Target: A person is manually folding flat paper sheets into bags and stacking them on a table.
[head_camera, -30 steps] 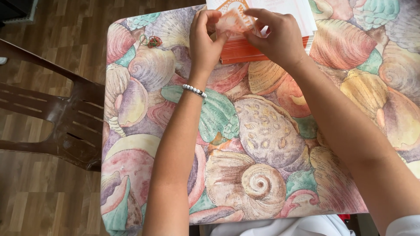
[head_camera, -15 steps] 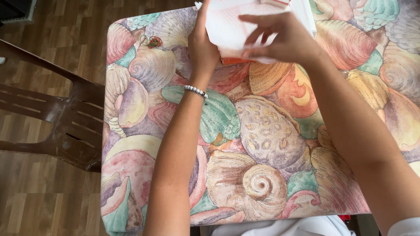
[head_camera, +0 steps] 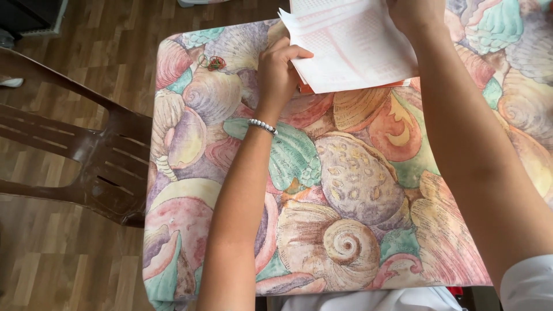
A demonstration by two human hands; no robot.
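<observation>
A stack of white gridded paper sheets (head_camera: pixel 351 46) lies lifted at the far edge of the table, over an orange book or pad (head_camera: pixel 305 87) that peeks out below. My left hand (head_camera: pixel 279 69) has its fingers tucked under the sheets' left edge, a beaded bracelet on its wrist. My right hand (head_camera: pixel 412 14) grips the sheets from the top right, mostly cut off by the frame's upper edge.
The table wears a cloth (head_camera: pixel 345 184) printed with large seashells. A small tangle of red and green bands (head_camera: pixel 213 61) lies near the far left corner. A brown plastic chair (head_camera: pixel 86 155) stands to the left on the wooden floor (head_camera: pixel 52 259).
Earlier both hands fiddled with a small orange thing above the paper. Now they hold the white sheets, lifted and shifted, with my left hand under their edge.
</observation>
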